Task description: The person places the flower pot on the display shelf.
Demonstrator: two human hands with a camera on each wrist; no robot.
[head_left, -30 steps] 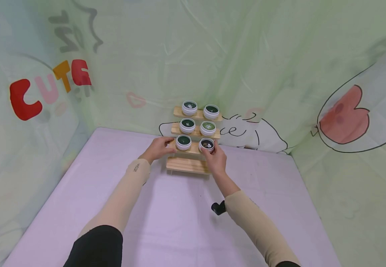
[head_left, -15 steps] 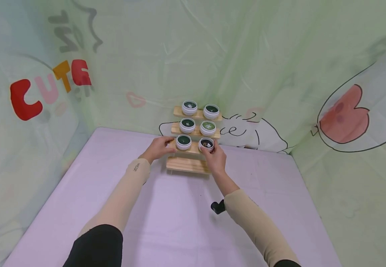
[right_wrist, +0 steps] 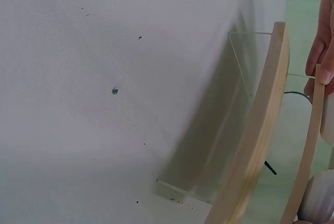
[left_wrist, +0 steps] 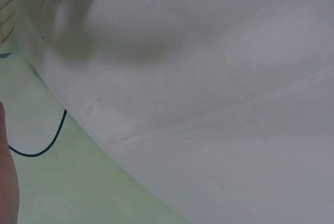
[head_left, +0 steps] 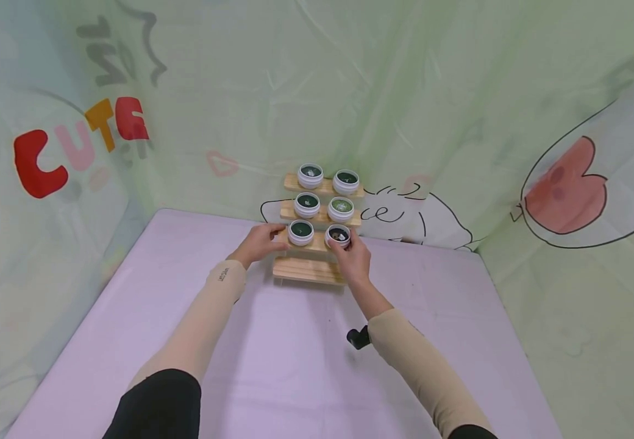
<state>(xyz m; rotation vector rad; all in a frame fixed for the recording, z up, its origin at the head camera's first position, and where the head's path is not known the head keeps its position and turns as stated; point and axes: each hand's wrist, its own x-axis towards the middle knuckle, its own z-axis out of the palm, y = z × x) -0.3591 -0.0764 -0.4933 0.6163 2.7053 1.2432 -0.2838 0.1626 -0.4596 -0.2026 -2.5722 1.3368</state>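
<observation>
A stepped wooden display stand [head_left: 308, 271] with clear supports stands at the back of the table. White round jars sit in pairs on its upper three tiers, most with green tops. My right hand [head_left: 354, 259] grips a jar with a dark, speckled top [head_left: 338, 233] at the right end of the third tier from the top, thumb in front and fingers at its far side. At that tier's left end, my left hand [head_left: 259, 244] holds the plank beside a green-topped jar [head_left: 301, 231]. In the right wrist view its thumb [right_wrist: 326, 75] presses the plank's front edge.
A pale lilac cloth [head_left: 289, 366] covers the table. Green printed curtains [head_left: 229, 91] close in the back and sides, right behind the stand. A small black device [head_left: 358, 339] sticks out from the right sleeve at the wrist.
</observation>
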